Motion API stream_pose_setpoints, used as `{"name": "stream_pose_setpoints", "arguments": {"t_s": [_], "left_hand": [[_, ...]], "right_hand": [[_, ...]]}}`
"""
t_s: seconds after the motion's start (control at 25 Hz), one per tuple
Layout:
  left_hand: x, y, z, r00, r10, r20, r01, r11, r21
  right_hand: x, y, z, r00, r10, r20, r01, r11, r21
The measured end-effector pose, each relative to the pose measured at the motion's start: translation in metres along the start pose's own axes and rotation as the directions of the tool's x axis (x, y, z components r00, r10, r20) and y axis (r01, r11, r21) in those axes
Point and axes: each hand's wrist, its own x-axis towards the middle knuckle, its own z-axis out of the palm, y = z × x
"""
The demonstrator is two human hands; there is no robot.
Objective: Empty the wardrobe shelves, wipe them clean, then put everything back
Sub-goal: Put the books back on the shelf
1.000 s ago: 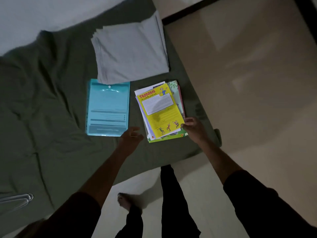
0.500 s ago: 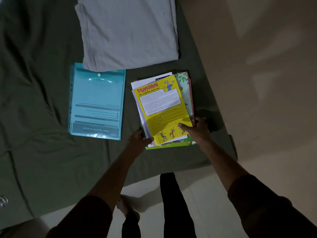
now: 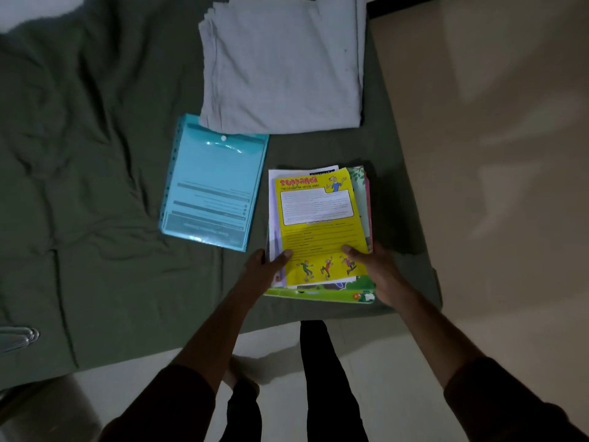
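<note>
A stack of books and papers with a yellow sheet on top [image 3: 318, 218] lies near the bed's near right corner. My left hand [image 3: 266, 269] grips the stack's lower left edge, thumb on the yellow sheet. My right hand [image 3: 373, 269] grips the lower right edge, thumb on top and fingers under the side. A blue plastic folder [image 3: 213, 183] lies flat just left of the stack. A folded grey cloth [image 3: 283, 65] rests behind both, overlapping the folder's top edge.
A rumpled dark green bedsheet [image 3: 95, 202] covers the bed. Clear hangers [image 3: 16, 338] poke in at the left edge. Pale tiled floor [image 3: 494, 154] runs to the right and below, where my legs stand against the bed's edge.
My left hand moved from the sheet beside the stack onto its lower left edge. Both hands now grip the stack. The view shifted closer.
</note>
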Motion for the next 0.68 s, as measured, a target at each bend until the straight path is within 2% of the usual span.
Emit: {"name": "stream_pose_setpoints", "arguments": {"t_s": [0.16, 0.24, 0.4, 0.56, 0.68], "left_hand": [[-0.056, -0.010, -0.027, 0.999, -0.045, -0.012, 0.045, 0.998, -0.035], [-0.095, -0.023, -0.044, 0.998, -0.051, -0.049, 0.046, 0.994, -0.100], [-0.172, -0.029, -0.092, 0.980, 0.117, -0.162, -0.149, 0.967, -0.206], [-0.261, -0.025, -0.161, 0.954, 0.112, -0.277, -0.211, 0.910, -0.358], [-0.318, -0.051, -0.205, 0.902, 0.163, -0.399, -0.340, 0.839, -0.426]], "right_hand": [[-0.058, -0.017, 0.022, 0.999, -0.026, 0.045, 0.027, 0.999, -0.031], [-0.092, -0.032, 0.034, 0.990, -0.049, 0.133, 0.059, 0.996, -0.068], [-0.154, -0.073, 0.076, 0.954, -0.110, 0.278, 0.174, 0.960, -0.218], [-0.231, -0.113, 0.156, 0.900, -0.143, 0.412, 0.276, 0.918, -0.284], [-0.271, -0.104, 0.213, 0.822, -0.144, 0.551, 0.386, 0.852, -0.354]]}}
